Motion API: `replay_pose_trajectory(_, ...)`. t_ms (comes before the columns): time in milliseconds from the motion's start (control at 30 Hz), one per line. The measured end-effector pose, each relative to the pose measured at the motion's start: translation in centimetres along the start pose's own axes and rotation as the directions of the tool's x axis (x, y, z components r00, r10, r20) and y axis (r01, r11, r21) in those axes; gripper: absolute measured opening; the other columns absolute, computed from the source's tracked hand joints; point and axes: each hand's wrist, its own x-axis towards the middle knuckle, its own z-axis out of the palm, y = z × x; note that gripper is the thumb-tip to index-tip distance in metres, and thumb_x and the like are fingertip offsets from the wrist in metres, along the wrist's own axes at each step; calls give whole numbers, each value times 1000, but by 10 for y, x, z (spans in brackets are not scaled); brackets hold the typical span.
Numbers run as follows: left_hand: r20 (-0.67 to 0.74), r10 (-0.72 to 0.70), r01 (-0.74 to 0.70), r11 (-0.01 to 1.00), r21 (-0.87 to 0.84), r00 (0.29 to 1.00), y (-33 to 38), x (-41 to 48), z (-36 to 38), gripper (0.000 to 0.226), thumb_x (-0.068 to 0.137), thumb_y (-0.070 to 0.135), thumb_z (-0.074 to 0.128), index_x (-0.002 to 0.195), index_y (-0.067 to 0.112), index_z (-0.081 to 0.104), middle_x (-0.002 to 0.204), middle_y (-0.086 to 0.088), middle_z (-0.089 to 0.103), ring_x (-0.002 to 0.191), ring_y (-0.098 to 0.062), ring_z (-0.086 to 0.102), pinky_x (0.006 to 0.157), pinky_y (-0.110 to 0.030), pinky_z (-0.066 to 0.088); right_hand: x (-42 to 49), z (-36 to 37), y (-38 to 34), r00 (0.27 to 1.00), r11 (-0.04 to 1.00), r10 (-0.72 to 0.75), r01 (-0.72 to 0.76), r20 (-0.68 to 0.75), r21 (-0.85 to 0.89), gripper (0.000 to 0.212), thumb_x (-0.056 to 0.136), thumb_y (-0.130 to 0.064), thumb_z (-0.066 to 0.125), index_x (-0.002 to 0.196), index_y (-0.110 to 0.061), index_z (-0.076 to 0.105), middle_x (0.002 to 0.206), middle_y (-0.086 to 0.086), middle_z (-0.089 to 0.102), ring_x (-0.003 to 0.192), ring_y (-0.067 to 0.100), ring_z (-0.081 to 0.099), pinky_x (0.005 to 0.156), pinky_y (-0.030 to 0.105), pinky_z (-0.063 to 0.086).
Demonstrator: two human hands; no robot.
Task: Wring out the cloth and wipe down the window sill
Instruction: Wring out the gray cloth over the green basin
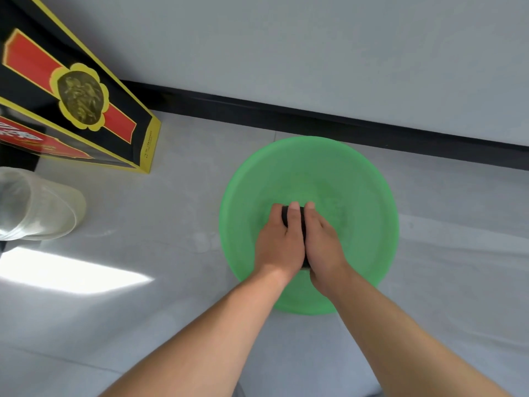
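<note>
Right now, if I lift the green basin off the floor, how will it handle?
The basin looks like thin plastic, so it is probably light and slightly bendy. Its wide, shallow shape should resist tipping. What looks like water inside may slosh out.

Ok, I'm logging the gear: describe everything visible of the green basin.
The green basin is round, shallow, smooth plastic by its look. It stands upright on the pale grey floor, close to the black skirting. The left hand and right hand grip a dark cloth over its middle. Any water is unclear.
</note>
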Motion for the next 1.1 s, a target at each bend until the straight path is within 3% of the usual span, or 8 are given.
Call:
replay_pose_trajectory(167,-14,-35,35,999,-20,999,-10,8,7,42,101,51,34,92,18,59,94,-5,70,92,-28,64,82,-39,50,7,3,6,999,1000,22,-22,-31,12,43,100,-49,49,88,-17,73,88,6,78,88,26,74,73,43,60)
replay_pose_trajectory(333,-18,-44,44,998,-34,999,-10,13,14,42,102,45,36,89,15,62,90,-5,70,89,-27,65,80,-38,50,15,1,6,997,999,38,-36,-64,33,37,98,-36,54,75,-9,66,76,12,71,70,23,63,60,33,49)
replay_pose_trajectory(567,-36,-97,93,991,-100,995,-5,12,16,37,101,38,41,81,12,60,80,-3,67,81,-25,63,75,-38,50,17,-2,-2,995,998,64,-62,-74,33,25,93,-23,56,72,-12,64,73,11,63,69,22,56,63,35,48)
replay_pose_trajectory(733,26,-209,209,947,-244,978,5,8,3,27,98,44,48,115,24,51,104,2,63,94,-20,61,80,-31,45,4,-21,-7,997,998,-23,27,78,-48,20,105,-31,44,113,-33,63,110,-8,67,98,9,63,80,25,48)
replay_pose_trajectory(800,117,-157,188,925,-330,981,5,2,-1,44,97,43,52,138,30,44,130,3,55,115,-15,56,97,-30,46,-1,-28,-4,994,996,-78,81,81,-34,29,104,-29,48,129,-40,57,126,-13,63,111,3,61,86,20,50)
replay_pose_trajectory(900,161,-16,77,921,-382,987,-3,-7,1,56,91,46,53,144,32,42,144,9,45,129,-5,46,111,-28,37,-5,-29,1,981,981,-192,192,-1,-31,36,96,-39,55,132,-44,60,138,-12,58,125,4,56,107,30,45)
replay_pose_trajectory(1000,61,54,-43,983,-177,997,-5,-12,10,39,98,48,42,133,33,49,128,8,54,112,-3,54,101,-26,42,-13,-18,-4,976,976,-217,217,5,13,24,103,-30,51,117,-28,71,116,-7,72,110,8,66,100,31,51)
replay_pose_trajectory(1100,-66,74,-79,993,-82,995,3,-14,14,29,100,50,37,95,26,53,87,6,66,79,-9,62,70,-33,48,-17,-9,-9,973,973,-229,229,-32,-1,33,106,-31,46,96,-10,70,93,8,74,93,24,70,83,37,55)
